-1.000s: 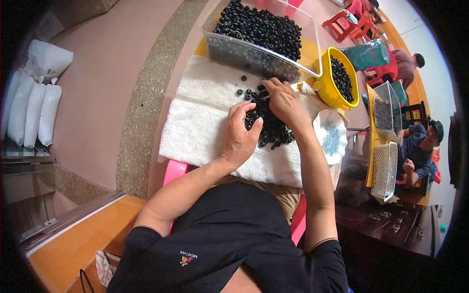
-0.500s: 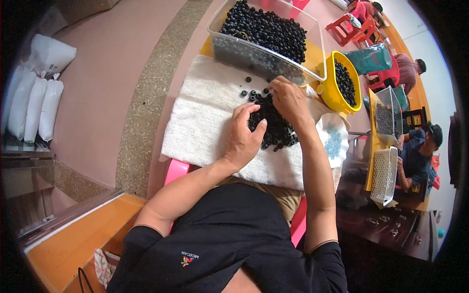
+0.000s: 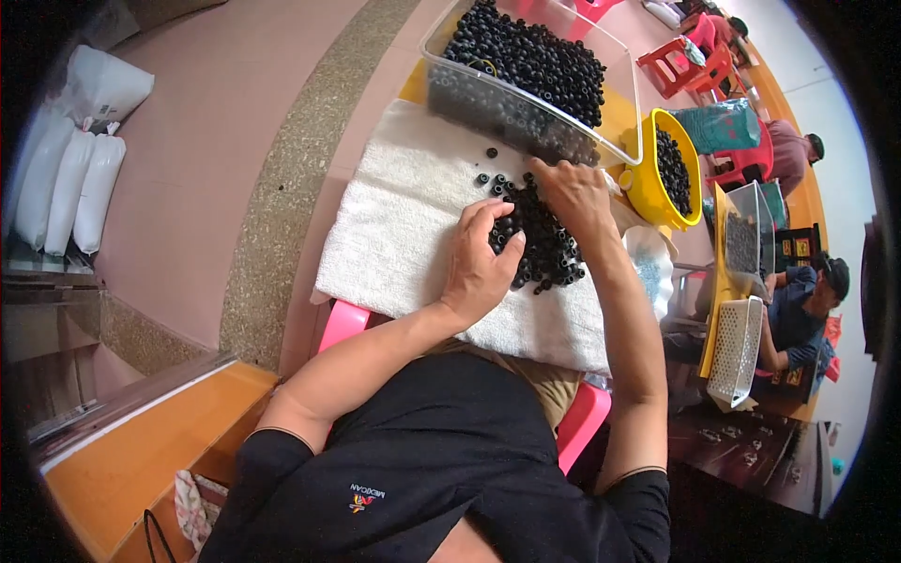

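Observation:
A loose pile of small black beads with holes (image 3: 542, 246) lies on a white towel (image 3: 375, 225) in front of me. My left hand (image 3: 481, 261) curves round the near left side of the pile, fingers and thumb apart, touching its edge beads. At the far right side my right hand (image 3: 577, 199) rests bent over the beads, its fingers spread and pointing left; the fingertips are partly hidden. A few single beads (image 3: 492, 152) sit apart on the towel beyond the left hand. Nothing shows gripped in either hand.
A clear plastic bin (image 3: 507, 98) full of black beads stands beyond the towel. Right of it is a yellow basket (image 3: 690, 208) with more beads. A white scalloped dish (image 3: 668, 281) holds pale blue bits. Another person (image 3: 798, 310) sits at the right beside a white perforated basket (image 3: 737, 352).
The whole view has shifted slightly. My right hand's fingers have turned lower over the far edge of the pile. My left hand keeps its place around the beads.

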Tool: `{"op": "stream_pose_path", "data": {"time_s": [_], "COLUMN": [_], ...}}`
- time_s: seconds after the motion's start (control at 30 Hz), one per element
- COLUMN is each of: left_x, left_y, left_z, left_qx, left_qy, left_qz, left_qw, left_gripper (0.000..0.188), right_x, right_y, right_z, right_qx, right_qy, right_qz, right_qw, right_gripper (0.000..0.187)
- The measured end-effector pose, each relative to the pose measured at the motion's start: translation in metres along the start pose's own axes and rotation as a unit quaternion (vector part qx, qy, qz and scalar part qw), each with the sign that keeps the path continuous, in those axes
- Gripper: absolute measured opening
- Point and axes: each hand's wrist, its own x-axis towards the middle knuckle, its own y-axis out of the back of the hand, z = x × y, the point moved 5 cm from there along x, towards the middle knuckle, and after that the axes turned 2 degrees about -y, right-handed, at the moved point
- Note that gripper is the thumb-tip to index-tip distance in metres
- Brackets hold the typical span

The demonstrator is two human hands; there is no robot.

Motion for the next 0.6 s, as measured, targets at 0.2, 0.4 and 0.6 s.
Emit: {"op": "stream_pose_path", "data": {"time_s": [0.2, 0.4, 0.6], "left_x": [0.0, 0.0, -0.001], "left_y": [-0.001, 0.001, 0.0], "left_z": [-0.002, 0.003, -0.003], "left_qx": [0.004, 0.011, 0.041], "left_qy": [-0.005, -0.007, -0.017], "left_qz": [-0.001, 0.0, 0.001], "left_qw": [1.0, 1.0, 0.999], "left_gripper": [0.036, 0.036, 0.037], "right_x": [0.005, 0.01, 0.006], "right_y": [-0.009, -0.013, -0.018], "right_z": [-0.008, -0.016, -0.015], "right_qx": [-0.071, -0.124, -0.16], "right_qy": [0.063, 0.103, 0.123], "right_qz": [0.045, 0.127, 0.165], "right_qw": [0.994, 0.979, 0.965], "right_gripper": [0.011, 0.011, 0.011]}}
